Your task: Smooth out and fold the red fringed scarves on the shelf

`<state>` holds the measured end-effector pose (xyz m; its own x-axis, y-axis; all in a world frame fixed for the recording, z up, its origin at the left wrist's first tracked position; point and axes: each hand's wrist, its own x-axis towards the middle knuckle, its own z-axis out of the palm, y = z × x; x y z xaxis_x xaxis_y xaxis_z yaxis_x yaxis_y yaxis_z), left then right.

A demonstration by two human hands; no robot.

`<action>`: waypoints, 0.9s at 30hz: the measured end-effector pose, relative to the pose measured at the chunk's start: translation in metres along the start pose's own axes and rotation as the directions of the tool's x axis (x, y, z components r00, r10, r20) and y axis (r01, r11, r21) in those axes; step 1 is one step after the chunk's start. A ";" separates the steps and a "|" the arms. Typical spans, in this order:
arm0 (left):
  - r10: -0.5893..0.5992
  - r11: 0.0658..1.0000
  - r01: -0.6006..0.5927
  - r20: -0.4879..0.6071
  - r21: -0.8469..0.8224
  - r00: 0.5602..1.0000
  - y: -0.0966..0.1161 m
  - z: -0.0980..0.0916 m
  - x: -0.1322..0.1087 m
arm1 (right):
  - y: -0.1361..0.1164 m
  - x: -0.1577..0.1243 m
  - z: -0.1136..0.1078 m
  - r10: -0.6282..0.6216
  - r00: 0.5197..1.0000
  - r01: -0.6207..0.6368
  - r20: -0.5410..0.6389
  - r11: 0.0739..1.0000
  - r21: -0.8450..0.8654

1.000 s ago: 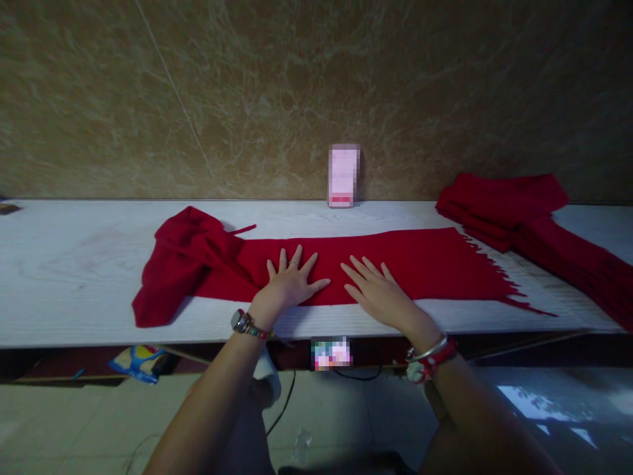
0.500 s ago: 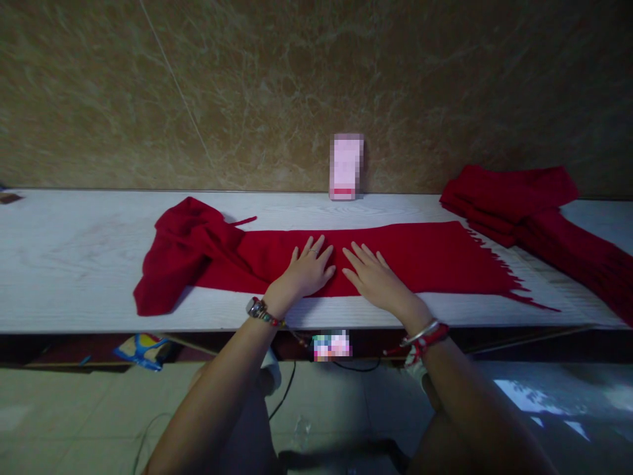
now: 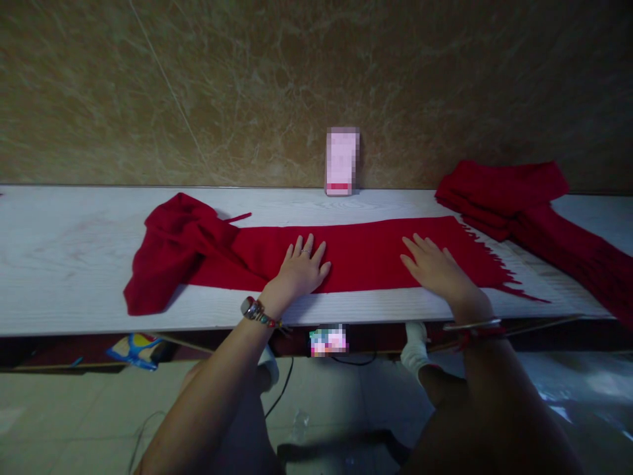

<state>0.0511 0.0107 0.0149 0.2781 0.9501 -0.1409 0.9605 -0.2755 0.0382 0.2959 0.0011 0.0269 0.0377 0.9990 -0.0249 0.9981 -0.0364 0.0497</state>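
Note:
A red fringed scarf stretches along the white wood-grain table. Its left part is a loose, crumpled heap, while the right part lies flat with the fringe at the right end. My left hand rests on the scarf near its middle, palm down with fingers spread. Farther right, my right hand lies open on the flat part, short of the fringe. Neither hand grips the cloth.
A second red scarf lies folded at the right, its fringed end over the table's front edge. A pink phone-like object, blurred out, leans on the marbled wall. A blue packet sits on a shelf under the table.
My right hand has slid right along the scarf toward its fringed end. My left hand stays at about the same spot on the cloth. The view has shifted slightly.

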 end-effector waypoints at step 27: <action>0.095 0.994 -0.092 0.045 -0.061 0.994 0.006 -0.005 0.003 | 0.115 0.012 0.020 0.154 0.969 -0.124 -0.191 0.980 0.157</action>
<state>0.0577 0.0121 0.0196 0.3677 0.9122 -0.1808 0.9292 -0.3525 0.1111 0.4122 0.0079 0.0119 0.1806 0.9680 0.1743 0.9808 -0.1640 -0.1050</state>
